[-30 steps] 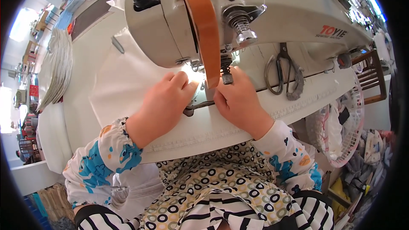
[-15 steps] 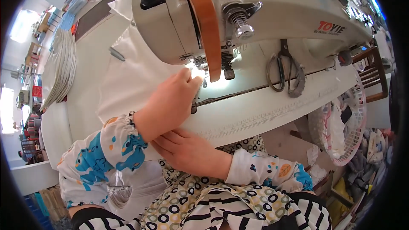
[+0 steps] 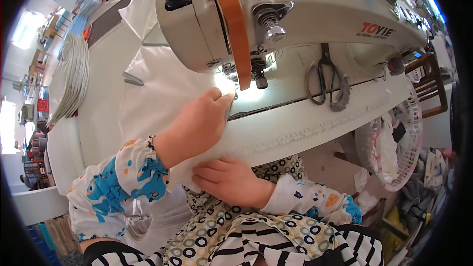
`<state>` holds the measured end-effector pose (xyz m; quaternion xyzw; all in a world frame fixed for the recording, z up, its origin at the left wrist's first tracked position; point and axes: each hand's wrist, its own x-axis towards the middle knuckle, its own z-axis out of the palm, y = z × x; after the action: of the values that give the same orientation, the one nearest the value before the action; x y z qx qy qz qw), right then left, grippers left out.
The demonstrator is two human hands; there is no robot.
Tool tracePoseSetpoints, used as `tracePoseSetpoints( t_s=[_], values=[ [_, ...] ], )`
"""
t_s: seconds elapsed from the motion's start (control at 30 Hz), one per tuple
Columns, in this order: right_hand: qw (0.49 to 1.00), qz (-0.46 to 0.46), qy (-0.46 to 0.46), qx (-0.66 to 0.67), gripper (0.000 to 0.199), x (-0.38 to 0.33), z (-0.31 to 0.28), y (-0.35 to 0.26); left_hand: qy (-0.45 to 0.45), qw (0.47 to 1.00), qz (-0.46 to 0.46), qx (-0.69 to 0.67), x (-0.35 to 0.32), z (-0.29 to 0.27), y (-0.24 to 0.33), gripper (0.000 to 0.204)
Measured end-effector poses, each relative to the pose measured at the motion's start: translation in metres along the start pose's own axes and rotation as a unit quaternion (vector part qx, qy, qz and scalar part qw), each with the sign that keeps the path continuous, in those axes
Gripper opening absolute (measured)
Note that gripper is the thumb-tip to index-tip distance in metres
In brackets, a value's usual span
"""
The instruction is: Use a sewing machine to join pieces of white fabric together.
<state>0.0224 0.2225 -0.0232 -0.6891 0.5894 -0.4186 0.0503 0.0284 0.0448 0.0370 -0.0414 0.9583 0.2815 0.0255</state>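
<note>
White fabric (image 3: 157,88) lies under the sewing machine's head and runs toward the table's front edge. My left hand (image 3: 199,120) rests on it, just in front of the lit needle area (image 3: 234,86), with fingers closed and pinching the fabric close to the presser foot. The needle itself is lost in the glare. Nearer to me, at the front edge, my right hand (image 3: 231,182) has its fingers together, closed on the fabric's near part; its fingertips are partly hidden. Over the needle area hangs an orange strap-like guard (image 3: 235,39) on the sewing machine (image 3: 315,15).
Black-handled scissors (image 3: 325,79) lie under the machine's arm. A ruler strip (image 3: 295,135) runs along the table's front. A small grey metal piece (image 3: 133,79) sits on the fabric at left. Stacked white pieces (image 3: 71,79) stand far left; a pink-white basket (image 3: 394,152) is at right.
My right hand has moved slightly down and right, apart from the left wrist. My left hand stays near the needle. The far-left fabric has shifted and creased near the machine head.
</note>
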Motion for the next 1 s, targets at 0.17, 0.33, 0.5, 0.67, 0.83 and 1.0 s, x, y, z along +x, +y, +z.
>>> tracePoseSetpoints(
  t_s=[0.17, 0.33, 0.5, 0.67, 0.83, 1.0],
  values=[
    [1.0, 0.025, -0.015, -0.001, 0.031, -0.013, -0.018, 0.006, -0.03, 0.999, -0.012, -0.007, -0.008, -0.005, 0.008, 0.044],
    [1.0, 0.024, 0.002, -0.014, 0.031, -0.022, -0.029, 0.005, -0.001, 1.0, -0.008, -0.012, -0.006, 0.002, 0.007, 0.049],
    [0.999, 0.039, 0.021, -0.018, 0.03, -0.032, -0.043, 0.013, 0.004, 0.999, -0.036, -0.005, -0.001, 0.005, 0.017, 0.051],
    [0.999, 0.04, 0.023, -0.017, 0.028, -0.038, -0.052, 0.014, 0.016, 0.998, -0.052, -0.028, -0.002, 0.008, 0.022, 0.052],
    [0.996, 0.058, 0.033, -0.057, 0.028, -0.041, -0.059, 0.017, 0.005, 0.996, -0.074, -0.042, -0.003, 0.007, 0.029, 0.052],
    [0.991, 0.072, 0.035, -0.108, 0.026, -0.044, -0.061, 0.02, -0.003, 0.995, -0.078, -0.064, -0.002, 0.004, 0.034, 0.053]
  ],
)
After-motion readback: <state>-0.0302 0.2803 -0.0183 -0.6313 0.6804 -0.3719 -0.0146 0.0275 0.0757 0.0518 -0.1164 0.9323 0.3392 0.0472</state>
